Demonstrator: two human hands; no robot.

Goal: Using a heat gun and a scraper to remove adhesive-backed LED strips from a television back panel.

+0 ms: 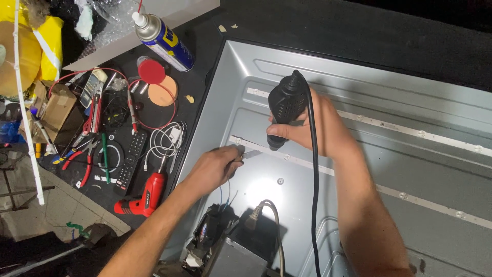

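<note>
Low in the frame, a grey box (241, 259) trails wires. Above it, at centre, the left hand (215, 166) pinches a thin tool (249, 154) against the end of the LED strip (287, 156) on the grey metal back panel (410, 169). The right hand (312, 128) wraps the black corded heat tool (284, 110), nozzle down on the strip. Lingering heat could scorch an LED or the left hand's fingers; prying hard could crack the strip.

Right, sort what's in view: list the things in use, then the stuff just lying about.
In use:
right hand gripping black corded heat tool
left hand pinching thin tool at white light strip
grey metal back panel

Lying about:
blue-yellow spray can
red cordless screwdriver
black remote control
red-handled pliers
white coiled cable
</note>
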